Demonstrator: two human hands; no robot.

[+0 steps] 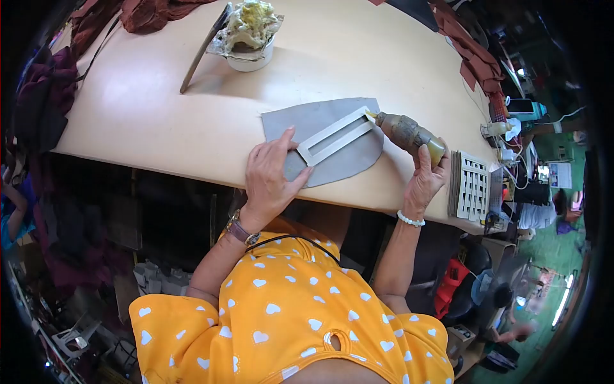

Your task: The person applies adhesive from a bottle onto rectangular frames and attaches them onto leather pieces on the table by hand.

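A flat grey piece of material (355, 160), rounded at one end, lies on the table. On top of it rests a pale, narrow rectangular frame (332, 146) with a long slot, set at a slant. My left hand (268, 173) is at the frame's near left end, pinching it between thumb and fingers. In my right hand (425, 179) is a squeeze bottle (409, 134) with a wrapped brown middle, held tilted. Its yellow nozzle (371, 114) points down to the frame's far right corner and seems to touch it.
Behind, a white tub (251, 61) heaped with a crusted yellowish mass has a dark stick (203, 51) leaning on it. A stack of slotted pale pieces (472, 185) stands at the table's right edge. Brown cloth or leather scraps (470, 54) lie at the far right.
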